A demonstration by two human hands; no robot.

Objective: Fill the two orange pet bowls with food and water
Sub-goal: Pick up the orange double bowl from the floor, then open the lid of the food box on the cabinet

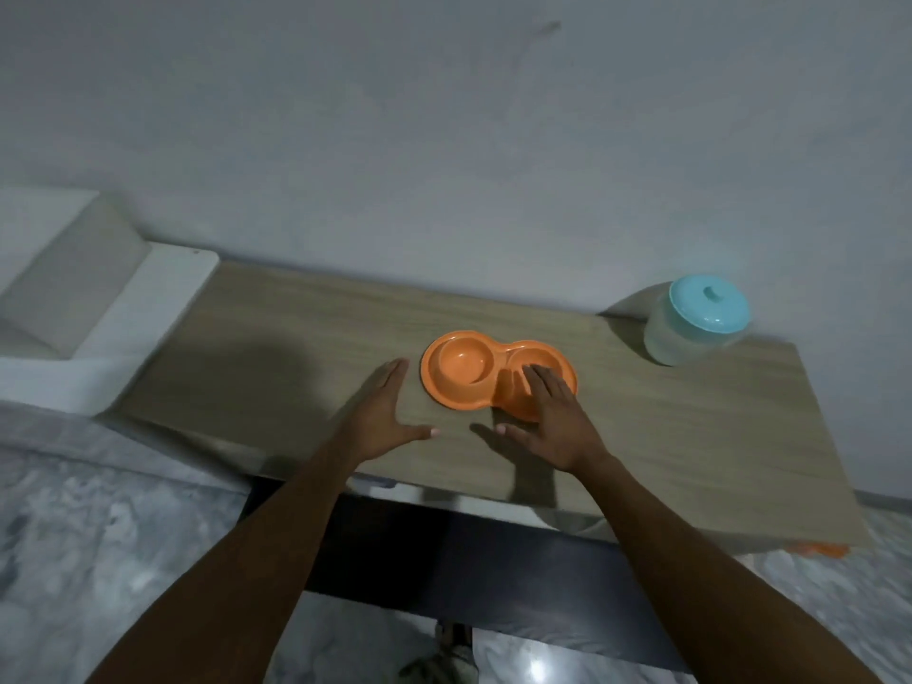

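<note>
You are holding both hands out flat, fingers straight, gripping nothing. The orange double pet bowl (461, 370) is sitting flat on the wooden table (296, 338). Your left hand (382, 417) is lying just left of the bowl, apart from its rim. Your right hand (552, 422) is reaching over the bowl's right basin and covering part of it; whether the fingers are touching the plastic cannot be told. Well to the right of the bowl and farther back, a translucent container (676, 338) is standing upright, wearing a teal lid (708, 306).

2 joined orange bowls (498, 382), empty
</note>
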